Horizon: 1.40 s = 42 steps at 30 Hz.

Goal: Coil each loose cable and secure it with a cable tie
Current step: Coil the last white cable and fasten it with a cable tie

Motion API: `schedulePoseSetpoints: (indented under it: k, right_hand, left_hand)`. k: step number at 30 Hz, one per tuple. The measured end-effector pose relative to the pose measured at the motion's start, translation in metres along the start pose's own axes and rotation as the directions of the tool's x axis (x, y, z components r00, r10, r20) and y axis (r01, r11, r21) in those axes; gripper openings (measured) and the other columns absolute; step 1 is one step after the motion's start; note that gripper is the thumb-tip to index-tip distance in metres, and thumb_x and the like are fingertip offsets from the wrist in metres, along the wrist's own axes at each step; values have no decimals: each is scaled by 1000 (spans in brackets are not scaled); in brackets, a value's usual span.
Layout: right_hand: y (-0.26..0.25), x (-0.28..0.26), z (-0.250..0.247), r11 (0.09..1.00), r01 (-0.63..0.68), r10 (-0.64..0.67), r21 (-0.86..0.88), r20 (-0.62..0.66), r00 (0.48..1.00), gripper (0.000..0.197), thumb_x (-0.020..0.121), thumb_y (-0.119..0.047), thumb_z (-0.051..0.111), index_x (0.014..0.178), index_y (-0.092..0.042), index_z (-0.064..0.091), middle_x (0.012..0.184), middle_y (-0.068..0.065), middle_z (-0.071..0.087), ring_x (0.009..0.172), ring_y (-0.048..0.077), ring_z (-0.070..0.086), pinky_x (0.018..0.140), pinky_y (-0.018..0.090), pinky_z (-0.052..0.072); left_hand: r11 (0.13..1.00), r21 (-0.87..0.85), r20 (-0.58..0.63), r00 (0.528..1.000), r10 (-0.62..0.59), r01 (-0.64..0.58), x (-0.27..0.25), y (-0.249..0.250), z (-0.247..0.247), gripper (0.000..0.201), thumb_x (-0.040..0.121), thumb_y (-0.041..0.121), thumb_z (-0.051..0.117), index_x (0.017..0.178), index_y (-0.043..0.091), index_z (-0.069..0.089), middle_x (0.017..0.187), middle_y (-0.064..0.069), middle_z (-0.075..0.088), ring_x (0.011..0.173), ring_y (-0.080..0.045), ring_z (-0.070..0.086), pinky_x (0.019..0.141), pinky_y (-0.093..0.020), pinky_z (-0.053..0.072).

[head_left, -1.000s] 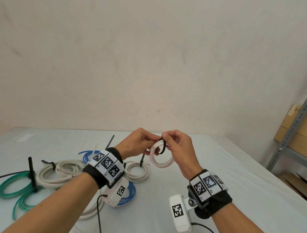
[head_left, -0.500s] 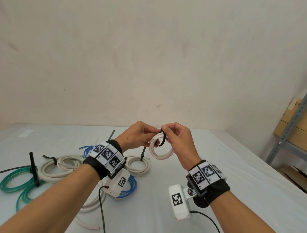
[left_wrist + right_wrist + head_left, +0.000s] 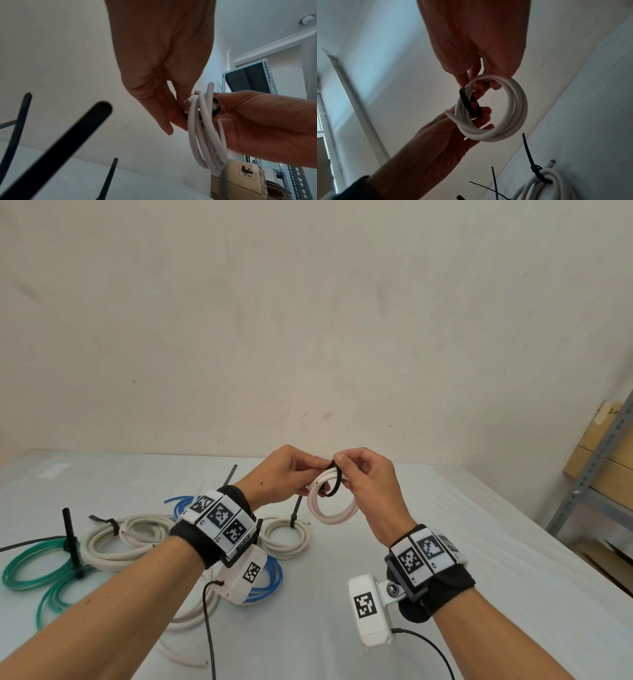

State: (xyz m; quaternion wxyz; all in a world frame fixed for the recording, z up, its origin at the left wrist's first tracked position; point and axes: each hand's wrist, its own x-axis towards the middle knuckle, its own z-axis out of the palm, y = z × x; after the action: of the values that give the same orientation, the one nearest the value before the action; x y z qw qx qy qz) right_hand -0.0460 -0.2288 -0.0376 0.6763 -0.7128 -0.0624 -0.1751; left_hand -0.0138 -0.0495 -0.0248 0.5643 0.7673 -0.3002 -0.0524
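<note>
White cable coil (image 3: 330,508) is hanging above the table (image 3: 462,559) between both hands; the left hand (image 3: 281,474) is pinching its bundled turns, and the right hand (image 3: 368,479) is pinching the black cable tie (image 3: 337,479) looped loosely round them; tightening seems left; several tied coils (image 3: 287,534) are lying behind, one loose white cable (image 3: 191,616) apparently waiting.

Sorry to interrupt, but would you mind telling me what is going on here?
A person is bundling cables. Both hands hold a small white cable coil above the table: the left hand grips the coil, the right hand pinches a black cable tie looped loosely round it. Other tied coils lie below, including a green one.
</note>
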Motion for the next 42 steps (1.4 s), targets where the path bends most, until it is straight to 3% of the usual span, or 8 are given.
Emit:
schedulePoseSetpoints:
  k: [4, 8, 12, 14, 21, 25, 32, 42]
  right_hand:
    - [0, -1, -2, 1000, 3, -3, -8, 2, 1000, 14, 101, -20, 68, 102, -7, 72, 99, 14, 77, 87, 16, 71, 75, 22, 54]
    - [1, 0, -1, 1000, 9, -9, -2, -4, 1000, 14, 100, -22, 69, 100, -9, 73, 100, 18, 76, 89, 23, 70, 78, 29, 54]
    - [3, 0, 0, 999, 13, -13, -35, 16, 1000, 15, 99, -25, 69, 97, -11, 74, 98, 16, 77, 98, 36, 72, 89, 41, 58]
    - [4, -1, 1, 996, 32, -30, -89, 15, 999, 15, 98, -31, 69, 94, -17, 75, 94, 8, 78, 98, 32, 73, 96, 50, 58]
    - [-7, -1, 3, 986, 98, -99, -135, 0, 995, 16, 98, -30, 67, 86, -20, 67, 85, 6, 75, 89, 33, 73, 91, 60, 56]
    - [-9, -3, 6, 975, 128, -129, -180, 1, 992, 16, 99, -34, 65, 87, -23, 64, 85, 5, 73, 89, 33, 71, 91, 61, 55]
    - [-9, -6, 8, 975, 125, -127, -185, 1, 992, 15, 102, -33, 62, 91, -23, 62, 86, 7, 73, 87, 34, 71, 89, 60, 55]
    - [-9, -6, 11, 958, 126, -162, -257, -122, 979, 15, 105, -32, 59, 92, -24, 58, 88, 2, 69, 56, 10, 59, 66, 34, 55]
  left_hand:
    - [1000, 10, -23, 999, 23, -22, 0, 2, 2, 23, 103, 7, 61, 119, 14, 76, 104, -13, 79, 100, -27, 76, 94, -44, 61]
    - [998, -40, -91, 995, 42, -46, -2, 5, 3, 22, 101, 4, 62, 117, 10, 75, 100, -17, 79, 85, -16, 77, 80, -28, 62]
    - [998, 1, -144, 988, 58, -58, -3, 1, 4, 13, 99, 11, 68, 108, 2, 71, 88, -26, 76, 75, -29, 67, 74, -46, 57]
    - [998, -2, -169, 984, 57, -58, -2, 1, 4, 17, 97, 14, 72, 105, 0, 65, 82, -27, 75, 69, -27, 61, 67, -40, 50]
    - [953, -299, -79, 994, -78, 51, -8, 11, 6, 30, 105, 21, 59, 116, -7, 64, 104, -25, 76, 98, -40, 75, 90, -46, 61]
    - [840, -454, 79, 953, -293, 296, -4, 21, 12, 45, 111, 37, 44, 116, -3, 64, 87, -16, 69, 68, -25, 67, 77, -40, 61]
    - [804, -478, 248, 932, -264, 355, -4, 21, 18, 46, 113, 42, 32, 124, 20, 71, 70, -2, 48, 48, -9, 32, 57, -25, 39]
    - [783, -559, 41, 952, -303, 273, -3, 19, 33, 24, 108, 18, 40, 124, 19, 58, 63, 2, 40, 47, -9, 26, 44, -21, 22]
